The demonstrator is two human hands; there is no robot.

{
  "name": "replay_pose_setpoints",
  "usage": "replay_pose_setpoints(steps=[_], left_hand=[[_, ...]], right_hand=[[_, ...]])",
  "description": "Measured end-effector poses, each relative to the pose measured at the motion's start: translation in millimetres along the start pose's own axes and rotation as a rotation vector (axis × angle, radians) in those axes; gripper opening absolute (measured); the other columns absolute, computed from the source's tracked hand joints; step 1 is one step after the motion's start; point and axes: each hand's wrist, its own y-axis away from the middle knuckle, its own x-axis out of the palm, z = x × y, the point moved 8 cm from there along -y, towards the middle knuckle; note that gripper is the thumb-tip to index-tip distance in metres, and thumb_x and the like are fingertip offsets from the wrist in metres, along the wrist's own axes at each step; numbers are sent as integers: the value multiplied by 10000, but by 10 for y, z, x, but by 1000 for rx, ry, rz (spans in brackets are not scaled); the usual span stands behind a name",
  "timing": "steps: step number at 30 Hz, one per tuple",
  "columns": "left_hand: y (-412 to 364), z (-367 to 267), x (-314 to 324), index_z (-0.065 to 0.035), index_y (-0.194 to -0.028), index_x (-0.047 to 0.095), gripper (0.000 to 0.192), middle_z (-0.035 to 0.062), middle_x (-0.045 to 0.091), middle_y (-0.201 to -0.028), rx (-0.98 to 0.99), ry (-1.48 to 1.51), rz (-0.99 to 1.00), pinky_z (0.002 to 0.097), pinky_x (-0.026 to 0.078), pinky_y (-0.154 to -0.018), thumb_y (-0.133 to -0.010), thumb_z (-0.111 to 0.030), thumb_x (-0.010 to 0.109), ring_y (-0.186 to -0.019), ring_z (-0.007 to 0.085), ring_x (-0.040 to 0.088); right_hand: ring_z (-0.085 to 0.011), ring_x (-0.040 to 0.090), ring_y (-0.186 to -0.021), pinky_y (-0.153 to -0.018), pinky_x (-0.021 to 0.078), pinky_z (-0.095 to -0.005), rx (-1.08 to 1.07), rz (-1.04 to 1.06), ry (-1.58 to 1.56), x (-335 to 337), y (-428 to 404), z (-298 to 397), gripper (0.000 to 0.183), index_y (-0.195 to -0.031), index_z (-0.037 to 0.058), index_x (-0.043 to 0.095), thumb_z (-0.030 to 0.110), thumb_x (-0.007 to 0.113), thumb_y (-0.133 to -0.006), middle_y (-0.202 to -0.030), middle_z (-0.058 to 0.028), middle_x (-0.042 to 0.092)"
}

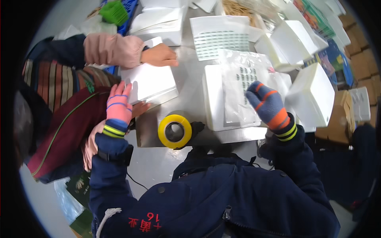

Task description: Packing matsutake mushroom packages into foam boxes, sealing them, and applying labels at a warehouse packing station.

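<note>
My left hand point(119, 104), in a pink and blue knit glove, lies with fingers extended at the left edge of a white box point(151, 80). My right hand point(266, 104), in a grey and orange glove, has its fingers curled over a clear plastic bag point(238, 113) with a sheet of small dark round stickers; whether it grips anything is hidden. Beneath the bag is a white box or lid point(212, 89). A roll of clear tape with a yellow core point(162, 131) stands at the metal table's front edge, between my hands. Another sticker sheet point(220, 23) lies farther back.
A co-worker's hand point(159, 56) rests over the left white box, and their other hand is near mine. White foam boxes point(312, 95) crowd the right. A green basket point(114, 13) stands back left. Cardboard boxes point(336, 119) are at far right. The metal table point(190, 77) shows between boxes.
</note>
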Motion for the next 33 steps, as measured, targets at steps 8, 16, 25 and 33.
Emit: replay_pose_setpoints(steps=[8, 16, 25, 33], left_hand=[[-542, -2021, 373, -11, -1249, 388, 608, 208, 452, -1202, -56, 801, 34, 349, 337, -940, -737, -209, 649, -1127, 334, 427], [-1887, -1717, 1448, 83, -1309, 174, 968, 216, 436, -1215, -522, 892, 307, 272, 408, -860, -623, -249, 771, -1059, 235, 494], [-1646, -2575, 599, 65, -1134, 444, 403, 145, 552, -1056, -442, 1763, 223, 318, 443, -850, -735, 69, 503, -984, 241, 545], [-110, -2878, -255, -19, -1241, 388, 522, 126, 471, -1223, -411, 2040, 18, 393, 341, -967, -730, -2, 496, -1149, 264, 433]], right_hand=[[-299, 553, -852, -732, 446, -334, 59, -280, 151, -584, 849, -1194, 204, -930, 31, 575, 109, 594, -742, -957, -131, 563], [-331, 507, -948, -828, 411, -375, 53, -281, 132, -757, 1140, -1489, 318, -1026, 15, 536, 143, 572, -738, -1012, -172, 551], [-291, 498, -1029, -881, 393, -348, 43, -353, -308, -1009, 1201, -1722, 483, -1182, 28, 457, 150, 617, -743, -1105, -183, 526], [-115, 479, -972, -861, 374, -251, 215, 337, -925, -628, 774, -1442, 467, -1243, 15, 414, 172, 537, -820, -1074, -86, 541]])
